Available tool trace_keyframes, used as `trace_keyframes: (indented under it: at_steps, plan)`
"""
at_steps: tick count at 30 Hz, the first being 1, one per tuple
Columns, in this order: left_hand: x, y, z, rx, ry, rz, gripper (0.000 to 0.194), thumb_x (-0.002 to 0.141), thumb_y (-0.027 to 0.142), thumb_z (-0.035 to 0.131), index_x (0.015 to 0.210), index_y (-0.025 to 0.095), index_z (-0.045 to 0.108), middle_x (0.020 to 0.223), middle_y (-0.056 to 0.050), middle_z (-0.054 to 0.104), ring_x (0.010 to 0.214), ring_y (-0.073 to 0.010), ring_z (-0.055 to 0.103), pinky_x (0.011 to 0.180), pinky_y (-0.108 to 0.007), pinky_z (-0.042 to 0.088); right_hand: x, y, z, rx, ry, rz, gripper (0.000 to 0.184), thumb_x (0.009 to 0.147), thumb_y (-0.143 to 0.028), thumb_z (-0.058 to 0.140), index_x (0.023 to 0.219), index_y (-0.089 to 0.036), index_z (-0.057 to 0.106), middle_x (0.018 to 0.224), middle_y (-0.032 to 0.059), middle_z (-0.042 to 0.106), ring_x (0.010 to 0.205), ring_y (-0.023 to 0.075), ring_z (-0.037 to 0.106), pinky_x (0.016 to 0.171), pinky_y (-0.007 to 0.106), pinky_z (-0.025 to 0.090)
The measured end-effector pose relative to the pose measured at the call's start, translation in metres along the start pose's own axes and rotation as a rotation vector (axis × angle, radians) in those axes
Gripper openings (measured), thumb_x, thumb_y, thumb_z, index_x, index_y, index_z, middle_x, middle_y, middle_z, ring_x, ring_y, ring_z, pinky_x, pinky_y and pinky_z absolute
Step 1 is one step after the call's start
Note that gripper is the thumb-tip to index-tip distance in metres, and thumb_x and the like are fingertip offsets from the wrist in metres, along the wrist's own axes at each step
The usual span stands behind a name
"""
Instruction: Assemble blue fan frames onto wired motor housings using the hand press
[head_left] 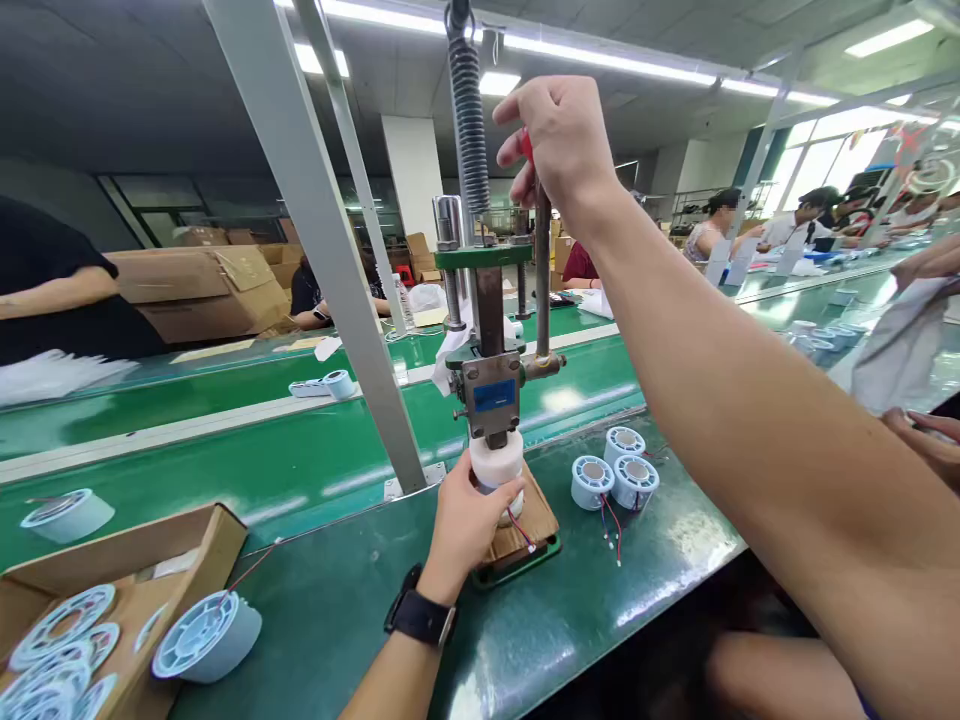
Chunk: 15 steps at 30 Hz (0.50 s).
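Observation:
A hand-lever arbor press (491,385) stands upright on the bench, its ram over a white round block (496,458). Under that block sits a light-blue round motor housing (513,505), mostly hidden, on a wooden pad (538,505); thin wires with a small plug trail from it. My left hand (471,510), watch on the wrist, is closed around the housing and the lower part of the block. Up high, my right hand (559,135) is loosely curled on the red-tipped press lever (543,270). Several light-blue housings with wires (635,482) stand right of the press.
At lower left, a cardboard box (217,535) holds light-blue rings, with another light-blue housing (208,637) beside it. A slanted grey post (330,250) rises left of the press. Behind runs a green conveyor (292,455) carrying parts. Other people work across it and at right.

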<state>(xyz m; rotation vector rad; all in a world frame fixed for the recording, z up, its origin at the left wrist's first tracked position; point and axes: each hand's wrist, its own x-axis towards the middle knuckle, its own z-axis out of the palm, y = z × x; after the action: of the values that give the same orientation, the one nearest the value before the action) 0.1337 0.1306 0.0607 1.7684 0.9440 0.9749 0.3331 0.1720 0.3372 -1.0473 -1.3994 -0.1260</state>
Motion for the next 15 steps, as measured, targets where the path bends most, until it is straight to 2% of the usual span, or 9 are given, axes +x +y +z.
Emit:
trace_keyframes:
  at_steps: [3, 7, 9, 11, 13, 14, 15]
  plan:
    - [0.005, -0.009, 0.005, -0.014, -0.018, -0.002, 0.042, 0.071, 0.036, 0.073, 0.106, 0.014, 0.064, 0.102, -0.009, 0.072, 0.092, -0.0261, 0.066, 0.081, -0.036, 0.052, -0.004, 0.003, 0.001, 0.091, 0.003, -0.027, 0.021, 0.084, -0.028, 0.038, 0.078, -0.026, 0.058, 0.068, -0.0010, 0.060, 0.044, 0.0135, 0.056, 0.036, 0.025, 0.039]
    - [0.001, -0.017, 0.003, -0.016, -0.037, -0.003, 0.047, 0.074, 0.038, 0.070, 0.113, 0.013, 0.062, 0.110, -0.013, 0.070, 0.099, -0.0292, 0.065, 0.088, -0.042, 0.051, -0.002, 0.005, 0.004, 0.118, 0.019, 0.001, 0.019, 0.081, -0.037, 0.040, 0.081, -0.027, 0.056, 0.069, 0.0000, 0.060, 0.047, 0.0148, 0.055, 0.040, 0.027, 0.034]
    - [-0.010, -0.008, -0.004, 0.038, 0.009, 0.011, 0.059, 0.073, 0.038, 0.071, 0.124, 0.013, 0.057, 0.123, -0.015, 0.065, 0.110, -0.0327, 0.061, 0.096, -0.048, 0.048, -0.001, 0.005, 0.006, 0.102, 0.039, 0.016, 0.023, 0.082, -0.036, 0.038, 0.087, -0.025, 0.057, 0.069, -0.0011, 0.060, 0.046, 0.0119, 0.052, 0.042, 0.026, 0.033]
    - [-0.029, 0.015, -0.016, 0.158, 0.176, 0.081, 0.069, 0.078, 0.041, 0.067, 0.139, 0.017, 0.045, 0.141, -0.015, 0.051, 0.127, -0.0341, 0.050, 0.106, -0.054, 0.039, -0.001, 0.005, 0.008, 0.074, 0.062, 0.027, 0.028, 0.084, -0.031, 0.034, 0.092, -0.022, 0.059, 0.067, -0.0032, 0.059, 0.043, 0.0081, 0.049, 0.043, 0.023, 0.031]
    - [-0.055, 0.053, -0.032, 0.287, 0.308, 0.229, 0.062, 0.086, 0.041, 0.057, 0.143, 0.024, 0.041, 0.148, -0.008, 0.045, 0.134, -0.0305, 0.043, 0.112, -0.054, 0.033, 0.000, 0.004, 0.009, 0.050, 0.082, 0.035, 0.030, 0.086, -0.026, 0.031, 0.094, -0.019, 0.059, 0.065, -0.0054, 0.057, 0.040, 0.0050, 0.047, 0.043, 0.020, 0.030]
    - [-0.069, 0.075, -0.039, 0.330, 0.278, 0.317, 0.053, 0.088, 0.039, 0.054, 0.140, 0.030, 0.046, 0.145, -0.003, 0.049, 0.133, -0.0278, 0.046, 0.112, -0.051, 0.035, 0.000, 0.004, 0.010, 0.045, 0.093, 0.041, 0.031, 0.086, -0.024, 0.031, 0.095, -0.018, 0.060, 0.064, -0.0062, 0.057, 0.040, 0.0039, 0.046, 0.044, 0.019, 0.029]
    - [-0.082, 0.095, -0.044, 0.371, 0.186, 0.398, 0.045, 0.089, 0.037, 0.053, 0.134, 0.036, 0.052, 0.140, 0.001, 0.055, 0.130, -0.0260, 0.050, 0.111, -0.048, 0.039, 0.000, 0.003, 0.010, 0.043, 0.104, 0.047, 0.031, 0.087, -0.023, 0.031, 0.096, -0.017, 0.060, 0.063, -0.0069, 0.057, 0.039, 0.0032, 0.045, 0.044, 0.018, 0.029]
